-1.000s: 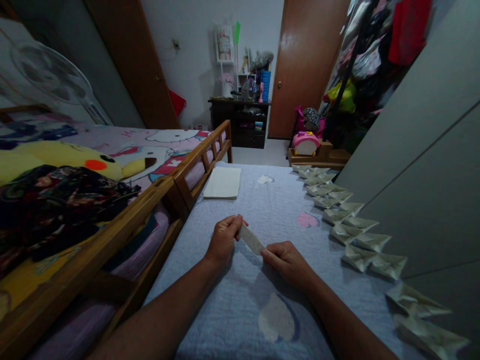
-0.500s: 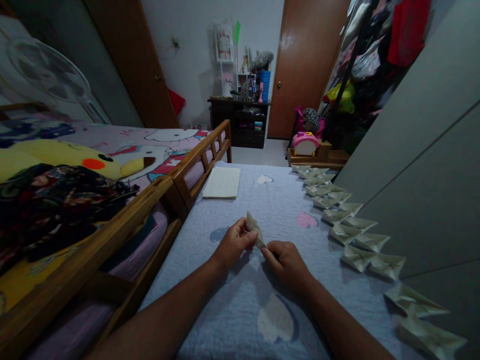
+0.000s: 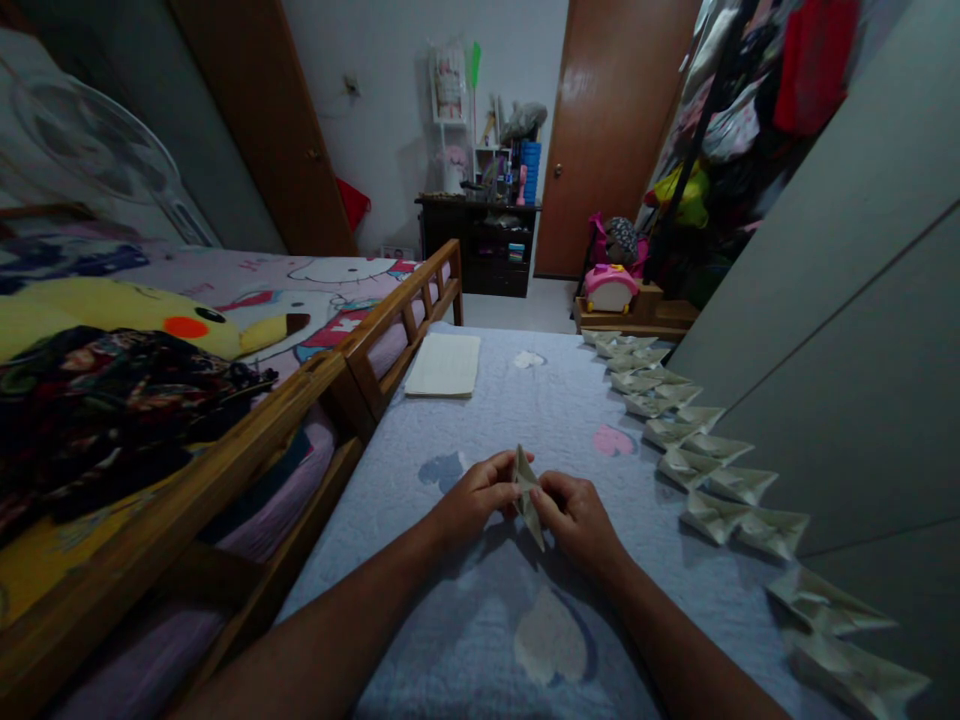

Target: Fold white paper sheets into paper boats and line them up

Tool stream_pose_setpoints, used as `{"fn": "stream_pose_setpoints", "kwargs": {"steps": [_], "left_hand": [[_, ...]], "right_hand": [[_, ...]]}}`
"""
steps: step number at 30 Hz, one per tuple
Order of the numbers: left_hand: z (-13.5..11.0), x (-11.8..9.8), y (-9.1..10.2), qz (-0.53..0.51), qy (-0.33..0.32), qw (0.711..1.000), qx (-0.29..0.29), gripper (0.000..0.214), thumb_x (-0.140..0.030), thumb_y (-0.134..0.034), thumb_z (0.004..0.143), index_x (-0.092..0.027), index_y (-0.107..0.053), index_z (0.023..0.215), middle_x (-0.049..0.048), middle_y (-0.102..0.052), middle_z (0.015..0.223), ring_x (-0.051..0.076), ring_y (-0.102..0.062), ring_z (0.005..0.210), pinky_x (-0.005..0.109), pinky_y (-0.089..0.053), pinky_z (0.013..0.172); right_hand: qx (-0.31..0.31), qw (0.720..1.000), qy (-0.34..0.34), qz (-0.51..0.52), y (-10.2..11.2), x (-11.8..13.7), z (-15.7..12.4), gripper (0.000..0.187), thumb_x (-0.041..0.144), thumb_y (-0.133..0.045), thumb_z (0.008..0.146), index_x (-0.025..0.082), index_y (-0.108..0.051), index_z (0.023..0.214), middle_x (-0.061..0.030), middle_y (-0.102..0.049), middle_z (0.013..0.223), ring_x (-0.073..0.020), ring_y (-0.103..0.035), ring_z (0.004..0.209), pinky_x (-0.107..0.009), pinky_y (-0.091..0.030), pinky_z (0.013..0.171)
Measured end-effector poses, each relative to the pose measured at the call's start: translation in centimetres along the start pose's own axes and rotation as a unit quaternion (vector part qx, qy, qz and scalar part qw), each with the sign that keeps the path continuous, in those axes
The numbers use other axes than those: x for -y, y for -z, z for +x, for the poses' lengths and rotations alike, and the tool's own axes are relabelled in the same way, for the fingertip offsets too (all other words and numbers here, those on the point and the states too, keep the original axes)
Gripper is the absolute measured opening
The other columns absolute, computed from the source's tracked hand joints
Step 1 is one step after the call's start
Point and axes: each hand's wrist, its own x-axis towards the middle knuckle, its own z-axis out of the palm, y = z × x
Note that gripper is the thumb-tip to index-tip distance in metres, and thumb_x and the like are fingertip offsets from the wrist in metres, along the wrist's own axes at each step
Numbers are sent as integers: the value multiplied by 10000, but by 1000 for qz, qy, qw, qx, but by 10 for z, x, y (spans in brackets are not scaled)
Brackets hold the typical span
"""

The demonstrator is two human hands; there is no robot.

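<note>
fingers (image 3: 499, 482) of the left hand (image 3: 472, 502) and right hand (image 3: 576, 517) pinch narrowly on a folded paper piece (image 3: 527, 497), held between them above a blue quilt (image 3: 390, 610); pale paper sheets (image 3: 442, 364) and a row of folded paper shapes (image 3: 712, 470) lie farther off.

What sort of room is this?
Probably a bedroom in a home: a wooden-railed bed with a Hello Kitty sheet, a quilted bedspread, and clothes hanging nearby.

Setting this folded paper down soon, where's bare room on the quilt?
Bare quilt lies ahead of your left hand and right hand, between the paper stack and the paper boats. Another strip runs between the bed rail and your left forearm. Crowded: the right edge, along the boats.
</note>
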Motion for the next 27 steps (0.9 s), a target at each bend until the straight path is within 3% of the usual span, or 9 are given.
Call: {"fn": "stream_pose_setpoints", "kwargs": {"steps": [8, 19, 27], "left_hand": [[0, 2, -4, 20, -13, 999, 41, 482, -227, -607, 760, -189, -615, 1241, 64, -638, 1009, 205, -582, 934, 313, -448, 815], [-2, -2, -8, -8, -3, 1000, 14, 456, -227, -593, 734, -190, -667, 1182, 59, -643, 915, 191, -585, 823, 285, -451, 732], [-1, -2, -8, 8, -34, 999, 8, 311, -244, -596, 749, -181, -699, 1036, 51, -633, 852, 190, -580, 812, 285, -444, 727]], "right_hand": [[-16, 1000, -16, -1, -3, -2, 2, 234, 324, -544, 821, 165, -599, 657, 23, -524, 577, -107, -434, 536, -234, -310, 512], [3, 998, -31, 52, 0, 2, 2, 328, 435, -544, 868, 167, -602, 688, 4, -552, 620, -118, -467, 569, -232, -354, 535], [1, 998, -28, 53, -1, 1, 3, 293, 396, -535, 850, 159, -612, 696, 2, -551, 627, -127, -477, 578, -241, -366, 546]]}}
